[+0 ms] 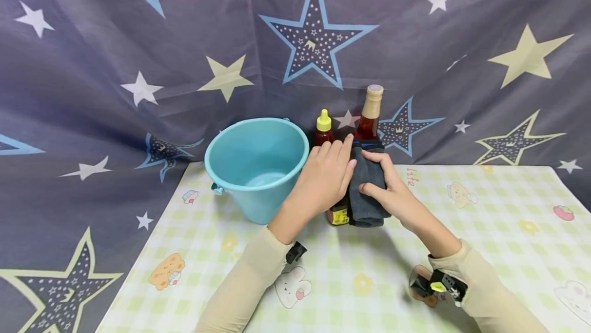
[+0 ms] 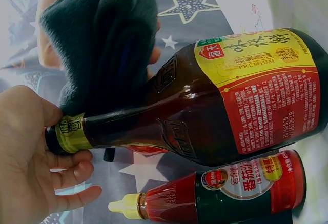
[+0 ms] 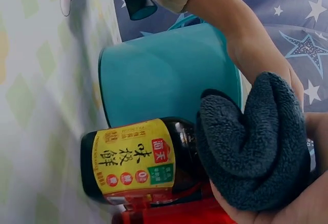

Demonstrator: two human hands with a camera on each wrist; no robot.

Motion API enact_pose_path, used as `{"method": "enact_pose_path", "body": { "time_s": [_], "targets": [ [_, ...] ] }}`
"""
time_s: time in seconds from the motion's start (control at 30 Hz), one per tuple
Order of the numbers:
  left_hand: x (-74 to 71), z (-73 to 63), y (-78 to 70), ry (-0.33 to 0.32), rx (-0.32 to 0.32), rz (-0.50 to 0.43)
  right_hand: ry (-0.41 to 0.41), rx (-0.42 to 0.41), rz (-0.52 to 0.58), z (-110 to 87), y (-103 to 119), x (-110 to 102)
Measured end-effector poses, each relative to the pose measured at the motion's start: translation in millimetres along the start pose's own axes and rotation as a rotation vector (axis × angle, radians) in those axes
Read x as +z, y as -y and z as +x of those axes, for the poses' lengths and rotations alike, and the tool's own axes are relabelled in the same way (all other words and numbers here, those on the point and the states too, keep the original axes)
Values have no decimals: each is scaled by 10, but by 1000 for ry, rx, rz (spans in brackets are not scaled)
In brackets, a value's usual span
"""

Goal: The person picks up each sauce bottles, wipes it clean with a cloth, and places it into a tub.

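Observation:
A dark brown soy sauce bottle [image 2: 256, 96] with a yellow and red label stands upright on the table. Thumb and index finger of my left hand [image 2: 31, 147] pinch its yellow-banded cap; the other fingers are spread loosely. My right hand [image 1: 394, 189] grips a folded dark grey towel [image 3: 251, 137], held against the bottle's upper part. In the head view, the hands and towel hide most of the bottle, leaving its base in sight. Close behind it stands a ketchup bottle [image 1: 324, 130] with a yellow nozzle. A taller bottle [image 1: 369, 112] with a gold-wrapped neck rises behind the towel.
To the left of the bottles stands a blue bucket [image 1: 258, 197], its inside visible from above. A checked cloth [image 1: 461, 251] with cartoon prints covers the table. Behind it hangs a dark curtain [image 1: 415, 66] with stars.

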State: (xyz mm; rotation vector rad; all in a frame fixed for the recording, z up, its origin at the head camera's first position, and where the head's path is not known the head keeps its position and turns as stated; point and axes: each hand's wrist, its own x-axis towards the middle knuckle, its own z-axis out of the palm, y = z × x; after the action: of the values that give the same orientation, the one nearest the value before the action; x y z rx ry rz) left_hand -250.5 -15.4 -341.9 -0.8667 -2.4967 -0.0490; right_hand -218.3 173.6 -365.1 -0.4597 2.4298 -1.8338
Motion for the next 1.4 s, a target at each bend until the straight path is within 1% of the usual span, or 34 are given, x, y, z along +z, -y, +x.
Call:
{"method": "enact_pose_path", "body": {
  "time_s": [0.2,0.5,0.63,0.73,0.97,1.1,1.2,1.3,1.4],
  "targets": [
    [-5,-9,40,-3,-1,7,48,1,14,10,-138,38],
    [20,8,53,16,-6,1,65,10,2,15,-250,45],
    [32,8,46,24,-5,-3,74,42,-15,7,-284,25],
    [40,9,39,12,2,2,85,68,-14,4,-308,4],
    [52,18,27,-21,14,15,114,88,1,-2,-313,-32],
    [43,23,27,-37,15,20,119,95,-17,7,-297,-48],
    [29,20,28,-46,11,21,124,84,-37,17,-285,-60],
    [25,16,22,-43,9,14,129,80,-51,11,-284,-72],
    [35,14,7,-41,13,11,135,94,-48,-11,-296,-83]
  ]
}}
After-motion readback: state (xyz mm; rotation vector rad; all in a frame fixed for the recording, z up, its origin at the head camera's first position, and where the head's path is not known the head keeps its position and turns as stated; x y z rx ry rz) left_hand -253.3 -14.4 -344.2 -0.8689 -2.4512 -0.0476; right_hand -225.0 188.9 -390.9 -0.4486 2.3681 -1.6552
